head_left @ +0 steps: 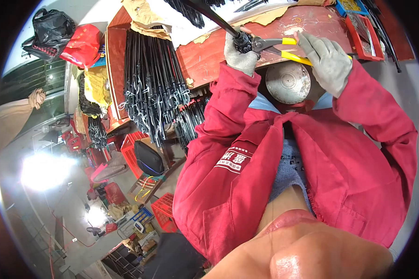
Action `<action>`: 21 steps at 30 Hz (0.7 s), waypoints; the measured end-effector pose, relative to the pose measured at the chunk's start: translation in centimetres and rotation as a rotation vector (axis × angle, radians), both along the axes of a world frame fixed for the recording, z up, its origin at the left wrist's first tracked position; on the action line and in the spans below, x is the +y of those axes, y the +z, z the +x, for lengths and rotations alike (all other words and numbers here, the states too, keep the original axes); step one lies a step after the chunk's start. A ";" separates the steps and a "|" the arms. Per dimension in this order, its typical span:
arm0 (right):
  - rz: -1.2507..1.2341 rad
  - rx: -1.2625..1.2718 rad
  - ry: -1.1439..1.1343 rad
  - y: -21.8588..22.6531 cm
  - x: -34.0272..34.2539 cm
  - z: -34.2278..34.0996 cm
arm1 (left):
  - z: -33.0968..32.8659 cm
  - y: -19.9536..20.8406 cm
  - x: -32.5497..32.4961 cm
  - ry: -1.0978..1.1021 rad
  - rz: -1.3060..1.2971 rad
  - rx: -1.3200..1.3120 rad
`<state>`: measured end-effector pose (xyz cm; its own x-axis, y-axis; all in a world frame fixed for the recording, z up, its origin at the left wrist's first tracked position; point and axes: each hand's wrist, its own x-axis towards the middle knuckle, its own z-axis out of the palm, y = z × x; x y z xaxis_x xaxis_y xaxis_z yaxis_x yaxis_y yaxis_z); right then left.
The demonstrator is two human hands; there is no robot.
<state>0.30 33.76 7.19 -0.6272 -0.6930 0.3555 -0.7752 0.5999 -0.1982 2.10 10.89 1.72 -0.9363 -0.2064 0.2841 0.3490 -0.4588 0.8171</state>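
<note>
My left hand (240, 53), in a grey work glove, is closed around a long black shaft (214, 17) with a knobbly black collar, which looks like part of an umbrella frame. The shaft slants up and to the left over the bench. In my right hand (328, 60), also gloved, are pliers with yellow handles (295, 57). The handles stand apart, with my fingers over their ends. The dark metal jaws reach the collar beside my left hand; whether they grip anything there I cannot make out.
A worn red bench top (219, 56) lies under my hands. Bundled black rods with pale wires (151, 83) hang off its left side. A red tray (365, 37) and a blue box (351, 7) stand at the right. A round scuffed metal disc (287, 83) is below the bench edge.
</note>
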 end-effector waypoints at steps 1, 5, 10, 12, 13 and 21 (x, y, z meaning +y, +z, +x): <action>-0.031 0.296 0.003 -0.6 0.1 0.0 | -0.1 0.0 0.2 0.041 -0.073 -0.001; -0.052 -1.531 0.220 1.7 1.1 -2.1 | -0.7 -1.0 -0.8 -0.174 0.211 -0.028; -0.091 -0.516 0.047 0.6 0.8 0.9 | 0.1 -0.4 -0.2 0.080 -0.252 0.028; -0.092 0.028 -0.038 -0.1 0.8 1.4 | 0.1 -0.4 -0.2 0.182 -0.433 0.053; -0.069 -0.086 -0.015 -0.8 1.1 1.3 | -0.2 -0.9 -0.5 0.070 -0.239 0.013; -0.060 -0.049 0.001 -1.7 0.6 1.1 | -0.6 -0.5 -0.6 -0.172 0.247 -0.072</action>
<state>1.35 34.35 5.48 -0.6445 -0.6718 0.3650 -0.7639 0.5852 -0.2718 1.55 10.34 1.21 -0.9794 -0.0976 0.1767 0.1942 -0.6940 0.6932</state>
